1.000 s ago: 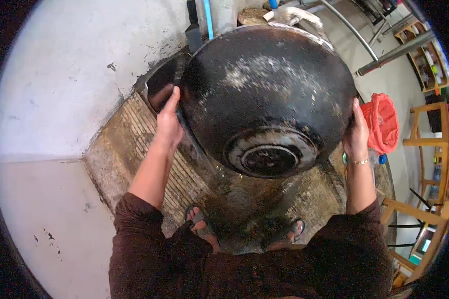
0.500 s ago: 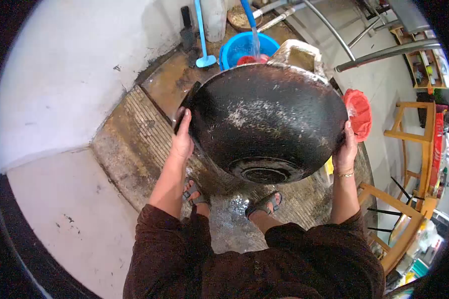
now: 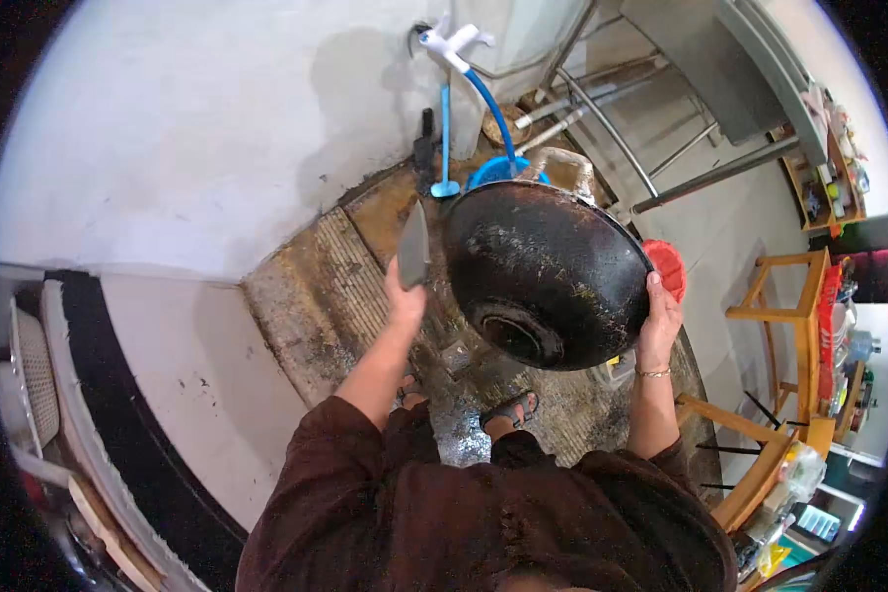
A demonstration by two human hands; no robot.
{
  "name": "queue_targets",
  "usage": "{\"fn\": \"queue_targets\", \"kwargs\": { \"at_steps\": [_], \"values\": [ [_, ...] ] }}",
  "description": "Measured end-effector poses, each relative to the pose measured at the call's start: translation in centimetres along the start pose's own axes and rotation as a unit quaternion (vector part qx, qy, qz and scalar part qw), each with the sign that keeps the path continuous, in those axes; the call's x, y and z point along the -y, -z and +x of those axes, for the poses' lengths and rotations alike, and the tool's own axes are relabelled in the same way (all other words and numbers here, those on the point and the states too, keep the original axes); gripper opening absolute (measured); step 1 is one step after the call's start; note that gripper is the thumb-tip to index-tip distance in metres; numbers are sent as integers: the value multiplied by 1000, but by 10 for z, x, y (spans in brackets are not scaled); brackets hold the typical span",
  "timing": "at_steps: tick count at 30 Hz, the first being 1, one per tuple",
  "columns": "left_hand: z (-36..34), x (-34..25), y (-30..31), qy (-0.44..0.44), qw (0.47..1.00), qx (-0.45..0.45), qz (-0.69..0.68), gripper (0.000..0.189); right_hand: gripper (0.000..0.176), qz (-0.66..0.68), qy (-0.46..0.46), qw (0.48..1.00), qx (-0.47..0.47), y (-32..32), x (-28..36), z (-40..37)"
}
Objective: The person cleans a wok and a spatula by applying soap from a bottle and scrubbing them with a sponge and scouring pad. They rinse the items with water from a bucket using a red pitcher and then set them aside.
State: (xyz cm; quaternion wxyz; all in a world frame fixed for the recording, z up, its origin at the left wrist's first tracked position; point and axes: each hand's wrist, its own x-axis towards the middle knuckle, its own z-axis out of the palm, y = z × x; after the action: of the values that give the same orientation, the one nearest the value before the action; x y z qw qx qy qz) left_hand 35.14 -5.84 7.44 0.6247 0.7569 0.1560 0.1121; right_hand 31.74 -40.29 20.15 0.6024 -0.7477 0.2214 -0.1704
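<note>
A big, blackened wok (image 3: pixel 548 276) is tilted up, its sooty underside and round base facing me. My right hand (image 3: pixel 661 321) grips its right rim, with the thumb on the outside. My left hand (image 3: pixel 405 296) is apart from the wok, to its left, closed around a flat grey pointed blade (image 3: pixel 414 247) whose tip points up; its handle is hidden in my fingers. Behind the wok's right edge shows a red plastic basin (image 3: pixel 667 266). Beyond the far rim stands a blue bucket (image 3: pixel 493 172), partly hidden.
A white tap (image 3: pixel 454 44) on the wall feeds a blue hose (image 3: pixel 493 109) down to the bucket. A light-blue long-handled tool (image 3: pixel 445 143) leans there. Metal table legs (image 3: pixel 607 128) stand back right, a wooden stool (image 3: pixel 779 311) to the right. The ribbed floor (image 3: pixel 345 266) is wet.
My left hand has left the wok's left side and now holds the blade away from it. The wok is tilted lower on its right hand side. My view has turned, bringing the tap into sight.
</note>
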Motion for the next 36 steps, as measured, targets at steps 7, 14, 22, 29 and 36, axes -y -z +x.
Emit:
{"fn": "queue_targets", "kwargs": {
  "at_steps": [7,14,22,29,36],
  "values": [
    [-25,-137,7,-194,977,86,-24,30,33,-49,85,993,-69,-12,66,-36],
    [-34,-137,23,-207,968,125,-65,31,44,-96,55,994,-10,-17,79,-55],
    [-71,-144,15,-76,967,58,236,31,51,-95,89,991,32,-11,55,-23],
    [-112,-172,15,17,957,72,279,33,50,-126,200,965,116,-3,65,-18],
    [-168,-143,45,-42,982,49,176,28,61,-234,141,948,162,16,17,2]
  ]
}}
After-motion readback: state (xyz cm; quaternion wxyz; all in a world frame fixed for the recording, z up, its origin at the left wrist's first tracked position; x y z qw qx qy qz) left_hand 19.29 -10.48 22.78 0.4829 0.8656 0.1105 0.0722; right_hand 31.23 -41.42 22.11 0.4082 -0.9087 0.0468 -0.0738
